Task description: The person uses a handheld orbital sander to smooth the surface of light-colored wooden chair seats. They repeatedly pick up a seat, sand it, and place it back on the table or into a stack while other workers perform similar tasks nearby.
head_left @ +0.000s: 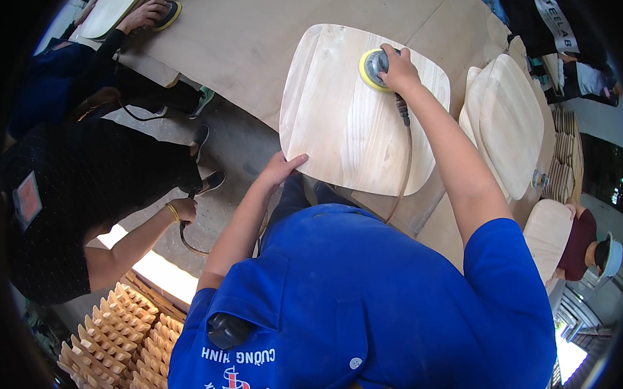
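A pale wooden panel (pixel 335 120) with rounded corners lies in front of me on the work table (pixel 241 48). My right hand (pixel 400 73) is wrapped round a sander (pixel 375 68) with a yellow-edged round pad, which rests on the panel's upper right part. From the sander a hose (pixel 409 146) runs down across the panel toward my body. At the panel's near left corner my left hand (pixel 283 167) grips the edge, thumb on top and the fingers partly hidden beneath.
Curved wooden panels (pixel 509 122) are stacked to the right, with another sander (pixel 540 179) beside them. Co-workers stand left and far right; one co-worker's hand (pixel 147 14) holds a sander (pixel 168 15) at upper left. Stacked wooden pieces (pixel 114 335) stand at lower left.
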### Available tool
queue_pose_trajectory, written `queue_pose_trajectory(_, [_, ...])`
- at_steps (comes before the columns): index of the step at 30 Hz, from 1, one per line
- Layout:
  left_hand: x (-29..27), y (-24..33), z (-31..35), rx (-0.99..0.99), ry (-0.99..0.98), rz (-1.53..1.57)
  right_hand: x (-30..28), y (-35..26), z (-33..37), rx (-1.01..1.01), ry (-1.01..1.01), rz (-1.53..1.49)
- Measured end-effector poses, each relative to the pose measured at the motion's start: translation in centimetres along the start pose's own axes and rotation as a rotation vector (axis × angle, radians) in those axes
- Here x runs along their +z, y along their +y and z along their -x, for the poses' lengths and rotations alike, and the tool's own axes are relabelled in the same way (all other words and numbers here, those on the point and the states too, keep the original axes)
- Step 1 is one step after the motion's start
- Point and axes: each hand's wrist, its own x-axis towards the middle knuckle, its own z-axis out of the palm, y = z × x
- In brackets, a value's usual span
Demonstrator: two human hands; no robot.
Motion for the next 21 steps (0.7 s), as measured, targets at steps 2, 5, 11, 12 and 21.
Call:
queue_pose_trajectory(2, [0.0, 0.0, 0.0, -0.012, 0.001, -0.001, 0.1, 0.2, 0.9, -0.084, -0.044, 0.009])
queue_pose_trajectory(5, [0.1, 0.0, 0.1, -0.002, -0.002, 0.043, 1.9, -0.8, 5.1, -0.185, -0.110, 0.035])
queue_pose_trajectory(11, [0.1, 0.0, 0.2, -0.044, 0.006, 0.037, 4.9, -2.4, 16.5, -0.414, -0.178, -0.037])
queue_pose_trajectory(12, [0.1, 0.0, 0.1, -0.037, 0.005, 0.056, 5.1, -2.5, 18.0, -0.448, -0.179, -0.037])
queue_pose_trajectory(21, [0.9, 0.1, 0.8, -0.039, 0.039, 0.076, 4.6, 2.5, 24.2, -0.520, -0.292, -0.085])
